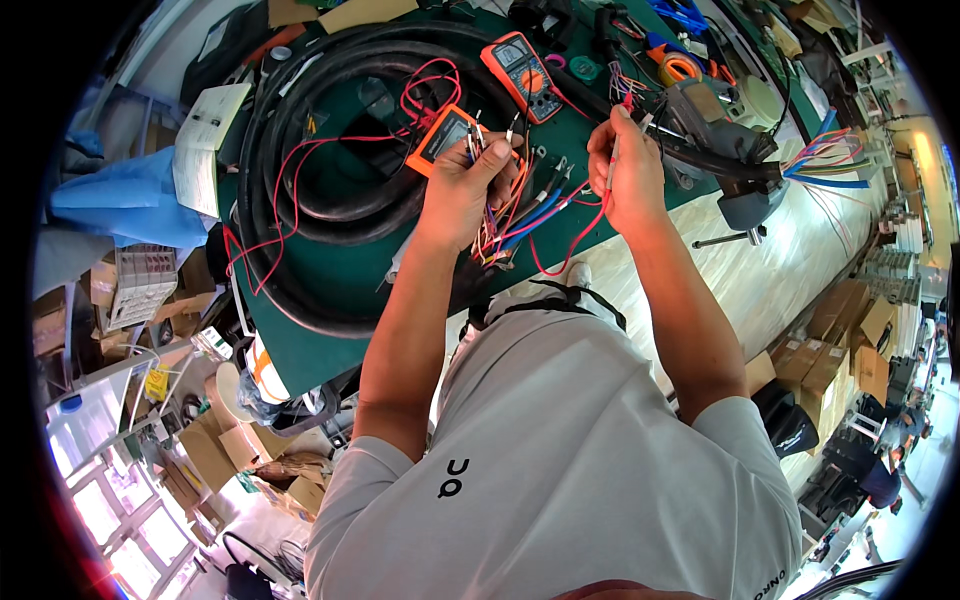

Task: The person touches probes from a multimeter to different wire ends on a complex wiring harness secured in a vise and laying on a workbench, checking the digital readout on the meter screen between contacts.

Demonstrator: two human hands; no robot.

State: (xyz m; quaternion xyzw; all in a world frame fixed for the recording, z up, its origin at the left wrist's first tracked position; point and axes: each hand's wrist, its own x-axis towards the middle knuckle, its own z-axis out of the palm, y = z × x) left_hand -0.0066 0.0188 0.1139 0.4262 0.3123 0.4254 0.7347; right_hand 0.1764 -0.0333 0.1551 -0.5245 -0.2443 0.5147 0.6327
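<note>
My left hand (462,200) is closed on several thin wires, their tips sticking up past the thumb. Below and right of it fans a bundle of coloured wires (540,212), some thicker ones with metal lugs. My right hand (635,178) pinches a red test probe (613,165), whose red lead hangs down in a loop. Just behind my left fingers lies an orange multimeter (440,138), partly covered by them. A second orange multimeter (523,78) sits farther back between my hands. What the probe's tip touches, if anything, I cannot make out.
A thick black cable (262,190) lies coiled on the green table mat (325,360). On the right a bench vise (748,205) stands by a cable end with splayed coloured wires (825,165). A notepad (208,140) lies at left. Cardboard boxes (815,370) stand on the floor.
</note>
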